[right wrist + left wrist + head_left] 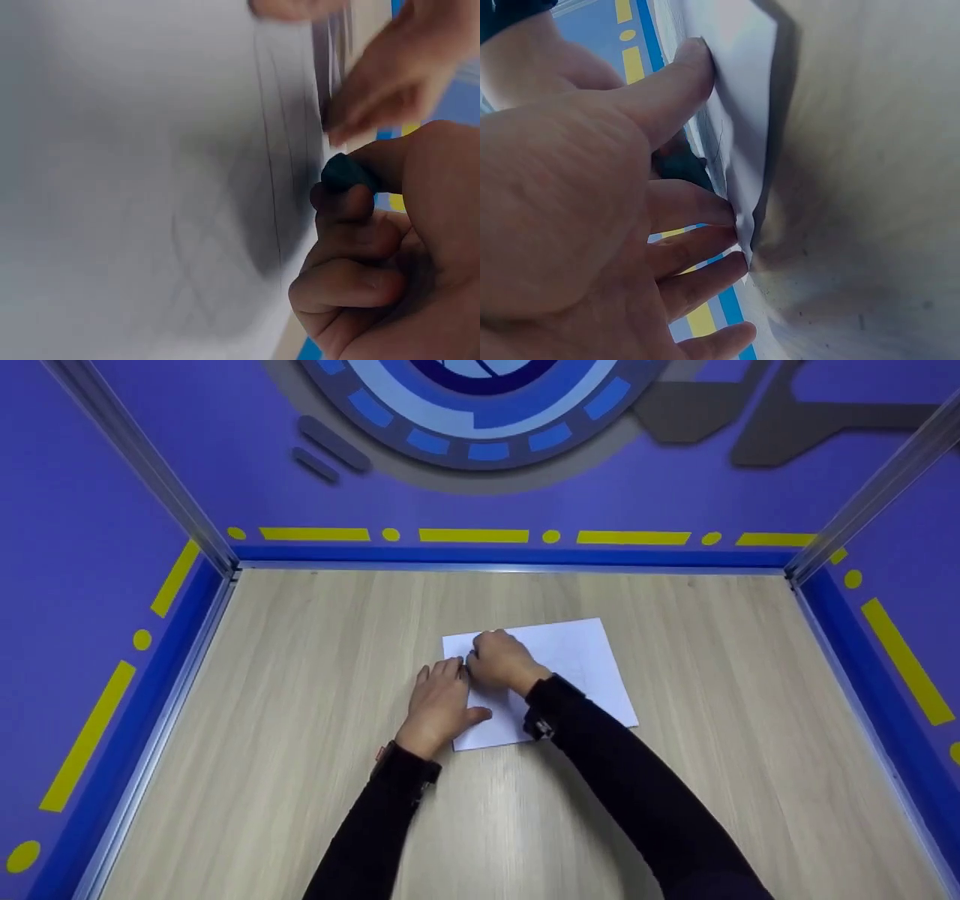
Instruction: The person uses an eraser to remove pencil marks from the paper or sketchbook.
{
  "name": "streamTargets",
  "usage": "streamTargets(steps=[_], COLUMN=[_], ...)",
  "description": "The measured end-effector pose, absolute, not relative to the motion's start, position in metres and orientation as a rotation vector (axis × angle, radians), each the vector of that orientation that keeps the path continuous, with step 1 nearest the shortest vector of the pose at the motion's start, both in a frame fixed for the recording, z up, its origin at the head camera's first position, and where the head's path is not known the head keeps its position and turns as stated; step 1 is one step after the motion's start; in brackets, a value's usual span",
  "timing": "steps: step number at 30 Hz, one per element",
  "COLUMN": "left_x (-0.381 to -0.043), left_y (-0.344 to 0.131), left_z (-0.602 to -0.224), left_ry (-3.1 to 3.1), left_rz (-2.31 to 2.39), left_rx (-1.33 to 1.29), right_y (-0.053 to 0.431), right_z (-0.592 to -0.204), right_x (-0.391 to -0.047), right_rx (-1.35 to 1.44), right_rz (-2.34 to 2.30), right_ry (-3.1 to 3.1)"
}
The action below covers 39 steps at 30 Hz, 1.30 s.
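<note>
A white sheet of paper [570, 660] lies slightly turned on the table, with thin pencil lines [268, 142] and faint smudges on it. My right hand [501, 660] is over the paper's upper left part. It pinches a small dark teal eraser [346, 172] between thumb and curled fingers, close to the lines; the eraser is mostly hidden in the head view. My left hand [439, 705] rests along the left edge of the sheet, its fingers fairly straight and its thumb spread onto the paper. In the left wrist view the paper's edge bends up slightly beside the fingertips [735, 262].
The wood-grain table [315, 675] extends around the paper. Blue-purple panels with yellow marks [472, 535] stand at the back and both sides, joined by metal corner posts [161, 472]. Both forearms wear black sleeves [630, 780] and wrist straps.
</note>
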<state>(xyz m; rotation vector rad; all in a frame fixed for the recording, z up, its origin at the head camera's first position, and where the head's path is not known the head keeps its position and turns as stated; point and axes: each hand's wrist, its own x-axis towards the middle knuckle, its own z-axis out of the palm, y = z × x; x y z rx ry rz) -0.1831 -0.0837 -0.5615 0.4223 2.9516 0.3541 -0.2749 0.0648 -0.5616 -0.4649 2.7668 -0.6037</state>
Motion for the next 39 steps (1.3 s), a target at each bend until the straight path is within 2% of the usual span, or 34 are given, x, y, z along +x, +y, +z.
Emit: streamTargets(steps=[4, 11, 28, 33, 39], left_x=[-0.182, -0.182, -0.185, -0.183, -0.183], left_y=[-0.08, -0.077, -0.077, -0.079, -0.08], left_z=[-0.562, -0.558, -0.561, -0.561, -0.561], left_ry=[2.947, 2.934, 2.884, 2.884, 2.889], left_rz=[0.336, 0.272, 0.262, 0.28, 0.275], left_rx=[0.432, 0.425, 0.355, 0.364, 0.361], right_y=[0.066, 0.096, 0.241, 0.252, 0.243], right_z=[-0.568, -0.564, -0.566, -0.562, -0.554], right_x=[-0.277, -0.279, -0.28, -0.278, -0.275], right_rx=[-0.45, -0.386, -0.144, -0.119, -0.088], right_rz=[-0.582, -0.632, -0.764, -0.723, -0.646], right_ry=[2.807, 2.798, 2.808, 2.803, 2.794])
